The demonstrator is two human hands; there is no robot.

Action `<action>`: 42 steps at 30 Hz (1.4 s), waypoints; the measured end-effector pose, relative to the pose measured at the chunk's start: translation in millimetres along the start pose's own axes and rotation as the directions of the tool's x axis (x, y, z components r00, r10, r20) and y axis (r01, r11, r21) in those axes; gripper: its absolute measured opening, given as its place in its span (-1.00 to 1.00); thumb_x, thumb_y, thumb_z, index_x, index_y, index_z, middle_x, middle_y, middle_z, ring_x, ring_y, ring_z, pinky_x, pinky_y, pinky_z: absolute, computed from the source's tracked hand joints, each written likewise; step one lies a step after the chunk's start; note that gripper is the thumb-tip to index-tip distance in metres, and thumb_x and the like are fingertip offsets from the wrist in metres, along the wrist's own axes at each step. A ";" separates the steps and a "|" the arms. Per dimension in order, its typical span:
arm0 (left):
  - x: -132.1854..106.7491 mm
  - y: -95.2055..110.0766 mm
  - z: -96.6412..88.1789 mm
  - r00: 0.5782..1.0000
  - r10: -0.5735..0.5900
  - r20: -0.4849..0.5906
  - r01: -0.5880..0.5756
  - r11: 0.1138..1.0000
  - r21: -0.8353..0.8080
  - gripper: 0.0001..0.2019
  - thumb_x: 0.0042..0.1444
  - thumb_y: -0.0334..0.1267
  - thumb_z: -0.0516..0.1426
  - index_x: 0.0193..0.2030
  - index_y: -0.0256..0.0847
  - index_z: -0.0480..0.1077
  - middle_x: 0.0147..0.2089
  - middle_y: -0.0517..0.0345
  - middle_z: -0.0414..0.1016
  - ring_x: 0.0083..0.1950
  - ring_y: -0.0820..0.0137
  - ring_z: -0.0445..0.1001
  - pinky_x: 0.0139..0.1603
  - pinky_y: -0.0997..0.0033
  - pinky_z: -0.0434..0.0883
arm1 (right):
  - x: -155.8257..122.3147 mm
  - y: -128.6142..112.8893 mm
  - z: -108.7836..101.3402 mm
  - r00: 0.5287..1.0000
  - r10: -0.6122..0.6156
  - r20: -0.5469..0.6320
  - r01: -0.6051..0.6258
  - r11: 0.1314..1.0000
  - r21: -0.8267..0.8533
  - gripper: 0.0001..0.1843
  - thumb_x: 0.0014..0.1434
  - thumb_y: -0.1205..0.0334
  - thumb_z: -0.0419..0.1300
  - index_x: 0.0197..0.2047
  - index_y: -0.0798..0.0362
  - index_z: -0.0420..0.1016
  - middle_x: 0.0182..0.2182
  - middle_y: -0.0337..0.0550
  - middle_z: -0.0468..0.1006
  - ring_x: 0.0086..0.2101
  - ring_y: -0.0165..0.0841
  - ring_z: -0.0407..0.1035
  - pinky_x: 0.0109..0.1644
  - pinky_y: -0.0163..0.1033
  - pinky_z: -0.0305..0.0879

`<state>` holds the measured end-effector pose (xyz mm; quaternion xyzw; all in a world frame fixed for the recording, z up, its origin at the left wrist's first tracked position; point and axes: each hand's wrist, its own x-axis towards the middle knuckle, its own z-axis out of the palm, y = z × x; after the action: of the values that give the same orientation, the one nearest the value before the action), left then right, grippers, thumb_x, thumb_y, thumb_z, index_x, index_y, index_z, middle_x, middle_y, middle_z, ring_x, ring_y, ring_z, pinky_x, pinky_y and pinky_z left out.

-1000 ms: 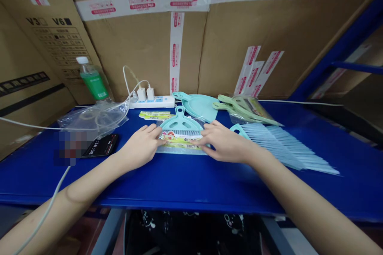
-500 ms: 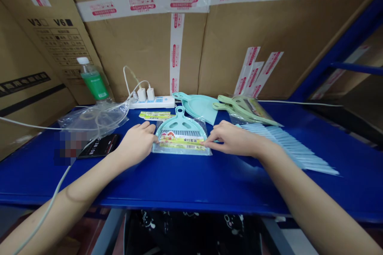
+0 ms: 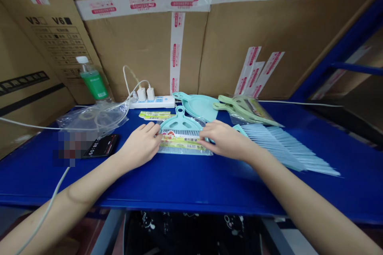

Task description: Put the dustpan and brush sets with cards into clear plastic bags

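Okay, since a moment ago my left hand [image 3: 140,146] and right hand [image 3: 225,139] have closed in, both grips narrow, pinching the edges of the bagged dustpan [image 3: 180,126], which lies flat on the blue worktop [image 3: 191,179] beside a pale blue brush [image 3: 287,149].

On the brown cardboard box [image 3: 50,53] at your left side, you can read the big printed marks "V3" and "V6", each with a small square beside it. The printed table under them is too small to read. The black phone [image 3: 103,146] near your left hand shows digits ending in "38:09". The yellow-green paper label [image 3: 182,142] inside the clear plastic bag [image 3: 185,152] carries dark Chinese characters, which look like "桌扫套装". The red words on the white packing tape [image 3: 142,2] are too small to read.
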<state>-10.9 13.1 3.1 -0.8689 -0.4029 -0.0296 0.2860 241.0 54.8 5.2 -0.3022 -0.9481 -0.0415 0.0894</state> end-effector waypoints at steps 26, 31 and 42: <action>3.2 0.0 -8.8 0.981 0.038 0.190 -0.007 0.987 -0.161 -0.64 0.09 -0.51 0.00 -0.12 -0.10 0.51 -0.34 0.07 0.38 -0.25 0.28 0.35 -0.25 0.29 0.29 | 1.1 -6.9 -2.4 0.995 -0.053 0.083 0.048 0.997 0.059 -0.71 0.26 0.20 0.05 -0.18 -0.01 0.61 -0.48 -0.12 0.44 -0.34 -0.27 0.20 -0.21 -0.15 0.05; 2.9 -9.1 -10.1 0.972 -0.036 0.231 0.074 0.985 -0.156 -0.66 0.04 -0.53 0.02 -0.28 -0.09 0.57 -0.38 0.07 0.37 -0.26 0.29 0.34 -0.27 0.30 0.29 | -3.5 4.7 -10.0 0.985 -0.018 0.171 -0.011 0.986 0.167 -0.71 0.25 0.12 0.07 -0.27 -0.02 0.62 -0.51 -0.16 0.47 -0.36 -0.30 0.22 -0.22 -0.17 0.07; 3.2 -11.0 -8.4 0.957 -0.106 0.271 0.160 0.969 -0.186 -0.67 0.00 -0.52 -0.06 -0.37 -0.16 0.51 -0.40 0.11 0.50 -0.27 0.29 0.44 -0.27 0.32 0.36 | -6.5 11.4 -18.5 0.963 0.126 0.237 -0.202 0.923 0.327 -0.74 0.16 0.17 0.11 -0.47 0.04 0.52 -0.60 -0.24 0.44 -0.55 -0.43 0.20 -0.42 -0.28 0.04</action>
<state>-15.1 16.5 16.2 -0.8609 -0.4895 0.0235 0.1367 255.5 57.9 22.4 -0.3629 -0.9157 0.1671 0.0433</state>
